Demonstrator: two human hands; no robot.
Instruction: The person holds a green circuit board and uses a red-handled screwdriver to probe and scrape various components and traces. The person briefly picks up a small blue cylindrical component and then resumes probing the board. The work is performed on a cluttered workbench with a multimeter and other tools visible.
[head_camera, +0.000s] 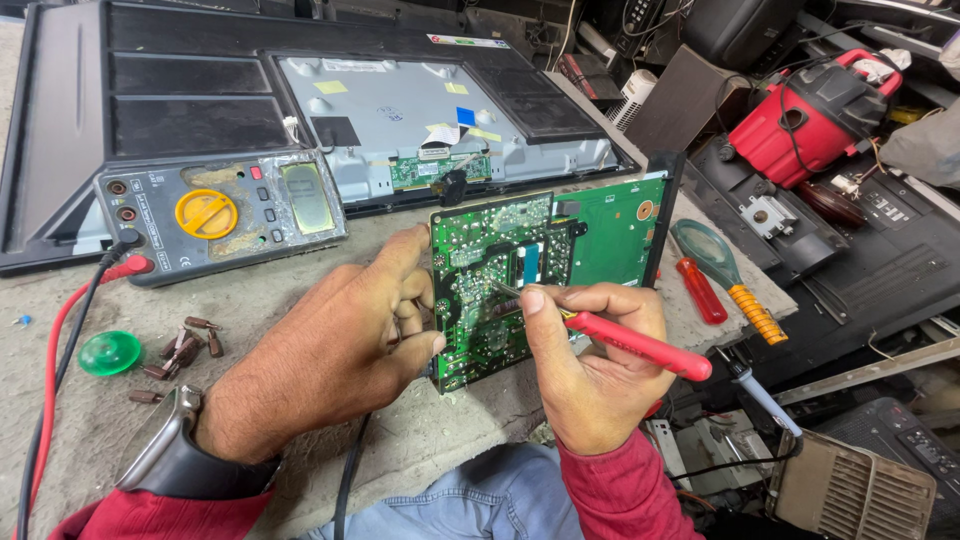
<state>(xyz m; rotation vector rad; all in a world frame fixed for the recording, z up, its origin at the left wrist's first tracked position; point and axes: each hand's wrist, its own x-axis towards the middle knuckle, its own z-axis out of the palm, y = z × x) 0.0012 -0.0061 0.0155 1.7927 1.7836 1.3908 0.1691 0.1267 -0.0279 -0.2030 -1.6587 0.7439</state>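
Between left hand (335, 345) and right hand (590, 375) (seemingly touching): circuit board (520, 270)

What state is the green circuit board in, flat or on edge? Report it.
On edge: the green circuit board stands upright on the bench, steadied by the left hand.

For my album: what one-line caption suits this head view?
Left hand steadies a green circuit board; right hand touches a red probe to it.

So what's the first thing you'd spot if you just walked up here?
The green board in the middle, steadied by the left hand while the right hand presses a red probe onto it. Behind sits a grey meter with a yellow dial, and a red vacuum at top right.
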